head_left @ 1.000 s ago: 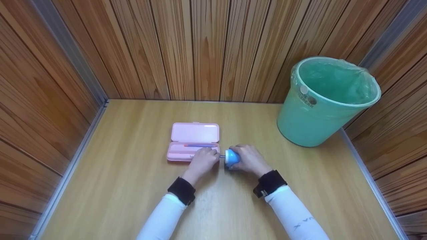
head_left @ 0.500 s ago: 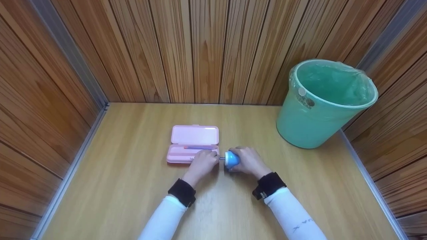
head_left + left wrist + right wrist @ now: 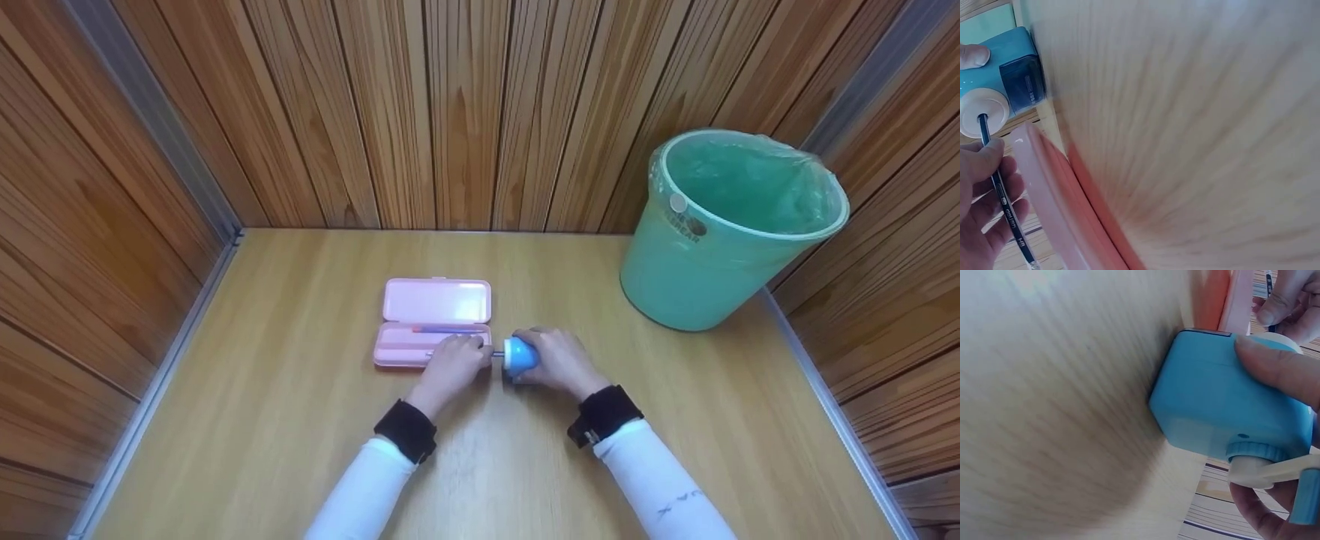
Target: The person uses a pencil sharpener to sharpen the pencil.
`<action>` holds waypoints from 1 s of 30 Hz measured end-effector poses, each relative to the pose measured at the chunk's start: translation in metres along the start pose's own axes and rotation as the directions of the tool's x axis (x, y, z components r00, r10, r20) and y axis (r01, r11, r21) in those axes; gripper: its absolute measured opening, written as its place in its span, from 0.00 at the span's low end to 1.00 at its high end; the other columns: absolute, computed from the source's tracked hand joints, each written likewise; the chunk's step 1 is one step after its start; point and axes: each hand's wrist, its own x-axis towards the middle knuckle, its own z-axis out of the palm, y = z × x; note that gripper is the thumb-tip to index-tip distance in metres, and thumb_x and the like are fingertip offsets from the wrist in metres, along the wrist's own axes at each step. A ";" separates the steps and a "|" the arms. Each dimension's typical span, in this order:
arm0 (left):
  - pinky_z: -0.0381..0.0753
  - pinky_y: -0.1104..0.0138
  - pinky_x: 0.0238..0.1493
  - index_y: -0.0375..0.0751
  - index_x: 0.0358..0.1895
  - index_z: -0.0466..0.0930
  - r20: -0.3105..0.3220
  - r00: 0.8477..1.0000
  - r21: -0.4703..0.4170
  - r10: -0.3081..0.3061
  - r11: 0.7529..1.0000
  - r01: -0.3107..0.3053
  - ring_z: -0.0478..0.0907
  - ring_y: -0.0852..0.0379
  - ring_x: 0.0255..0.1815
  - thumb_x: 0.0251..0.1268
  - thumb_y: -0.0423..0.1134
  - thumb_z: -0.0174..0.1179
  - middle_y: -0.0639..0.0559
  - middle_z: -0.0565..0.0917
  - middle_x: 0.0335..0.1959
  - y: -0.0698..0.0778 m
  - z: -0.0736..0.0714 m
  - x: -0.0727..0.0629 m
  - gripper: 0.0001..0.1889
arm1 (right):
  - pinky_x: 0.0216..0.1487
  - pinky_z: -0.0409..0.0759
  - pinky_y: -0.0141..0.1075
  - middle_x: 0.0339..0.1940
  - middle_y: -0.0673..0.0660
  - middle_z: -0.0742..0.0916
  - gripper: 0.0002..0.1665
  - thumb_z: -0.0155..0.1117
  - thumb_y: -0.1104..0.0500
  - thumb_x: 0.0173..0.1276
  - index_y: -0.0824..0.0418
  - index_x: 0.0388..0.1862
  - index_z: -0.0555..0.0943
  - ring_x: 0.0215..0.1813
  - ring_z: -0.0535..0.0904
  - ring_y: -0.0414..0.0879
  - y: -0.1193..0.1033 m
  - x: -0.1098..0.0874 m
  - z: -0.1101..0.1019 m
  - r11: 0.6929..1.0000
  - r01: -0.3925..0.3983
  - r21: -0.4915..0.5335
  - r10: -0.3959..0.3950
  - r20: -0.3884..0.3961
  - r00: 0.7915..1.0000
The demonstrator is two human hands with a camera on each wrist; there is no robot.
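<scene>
A dark pencil [image 3: 1008,211] runs into the white round opening of a blue crank pencil sharpener [image 3: 519,355]. My left hand [image 3: 452,365] pinches that pencil between thumb and fingers, over the right front part of an open pink pencil case [image 3: 394,354]. On the other side, my right hand [image 3: 564,361] grips the sharpener's body, its thumb [image 3: 1280,368] laid across the blue casing. The crank handle [image 3: 1283,469] sticks out at the sharpener's back, near the right fingers. The pencil's tip is hidden inside the sharpener.
Another pencil [image 3: 448,330], with an orange end, lies in the case, whose lid [image 3: 420,300] is folded back on the table. A green waste bin [image 3: 675,277] with a plastic liner stands at the back right. Wood-panelled walls [image 3: 465,112] enclose the table.
</scene>
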 end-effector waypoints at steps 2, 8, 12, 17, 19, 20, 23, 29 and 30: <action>0.77 0.61 0.36 0.42 0.40 0.83 -0.011 1.000 -0.002 -0.002 1.000 0.002 0.78 0.52 0.31 0.63 0.32 0.61 0.50 0.82 0.32 0.001 0.002 0.000 0.05 | 0.59 0.74 0.53 0.56 0.56 0.84 0.41 0.82 0.48 0.48 0.52 0.63 0.79 0.56 0.78 0.56 0.000 0.000 0.001 1.000 0.000 -0.001 0.000 0.000 1.000; 0.78 0.61 0.31 0.39 0.40 0.83 -0.039 0.999 0.014 -0.010 1.000 0.011 0.79 0.51 0.28 0.60 0.31 0.62 0.49 0.81 0.29 0.005 0.006 -0.003 0.06 | 0.56 0.76 0.52 0.52 0.55 0.85 0.39 0.83 0.48 0.48 0.53 0.61 0.80 0.52 0.80 0.54 0.001 -0.001 0.001 1.000 0.017 0.014 -0.017 -0.012 1.000; 0.78 0.61 0.31 0.39 0.43 0.84 -0.040 0.999 0.038 -0.023 0.999 0.024 0.79 0.51 0.30 0.61 0.31 0.61 0.48 0.81 0.31 0.006 0.008 -0.003 0.08 | 0.57 0.75 0.53 0.53 0.55 0.85 0.40 0.82 0.47 0.49 0.51 0.62 0.79 0.54 0.79 0.54 0.000 -0.001 0.001 1.000 -0.005 0.020 0.005 0.001 1.000; 0.78 0.61 0.32 0.41 0.46 0.84 -0.007 1.000 0.079 -0.025 0.997 0.025 0.80 0.51 0.31 0.61 0.31 0.62 0.48 0.81 0.35 0.007 0.009 -0.003 0.10 | 0.61 0.72 0.55 0.60 0.56 0.81 0.43 0.80 0.49 0.52 0.50 0.68 0.74 0.61 0.76 0.56 0.000 -0.003 0.002 0.998 -0.040 0.043 0.039 0.028 0.999; 0.78 0.61 0.32 0.41 0.46 0.84 0.007 1.000 0.086 -0.029 0.996 0.029 0.80 0.51 0.32 0.61 0.31 0.63 0.48 0.82 0.35 0.008 0.010 -0.003 0.10 | 0.63 0.70 0.57 0.66 0.56 0.77 0.46 0.80 0.51 0.53 0.50 0.71 0.70 0.66 0.72 0.58 0.001 -0.005 0.003 0.996 -0.051 0.071 0.048 0.044 0.998; 0.78 0.61 0.32 0.41 0.46 0.84 0.014 0.999 0.082 -0.034 0.996 0.032 0.81 0.51 0.32 0.62 0.31 0.63 0.48 0.82 0.35 0.009 0.010 -0.002 0.10 | 0.63 0.69 0.58 0.69 0.57 0.74 0.48 0.79 0.52 0.54 0.49 0.73 0.68 0.68 0.69 0.59 0.001 -0.007 0.003 0.995 -0.058 0.084 0.054 0.052 0.997; 0.79 0.61 0.33 0.42 0.47 0.84 0.041 0.998 0.075 -0.054 0.996 0.050 0.81 0.51 0.32 0.65 0.33 0.61 0.49 0.83 0.35 0.011 0.008 -0.002 0.09 | 0.65 0.65 0.60 0.75 0.58 0.65 0.54 0.79 0.54 0.54 0.47 0.77 0.62 0.73 0.62 0.61 0.005 -0.014 0.001 0.988 -0.081 0.134 0.073 0.061 0.995; 0.80 0.57 0.35 0.42 0.62 0.74 0.133 0.981 0.009 -0.143 0.990 0.143 0.81 0.47 0.34 0.71 0.41 0.57 0.46 0.84 0.38 0.019 0.000 0.001 0.19 | 0.65 0.67 0.57 0.71 0.61 0.70 0.50 0.78 0.58 0.55 0.54 0.75 0.64 0.70 0.66 0.60 0.015 -0.038 -0.007 0.972 -0.137 0.193 0.137 0.010 0.990; 0.80 0.56 0.36 0.42 0.66 0.71 0.149 0.976 -0.005 -0.160 0.987 0.162 0.81 0.46 0.34 0.71 0.43 0.57 0.45 0.84 0.39 0.021 -0.002 0.002 0.23 | 0.64 0.68 0.56 0.70 0.62 0.72 0.48 0.78 0.59 0.56 0.56 0.74 0.66 0.69 0.68 0.60 0.016 -0.042 -0.009 0.969 -0.146 0.197 0.148 0.006 0.989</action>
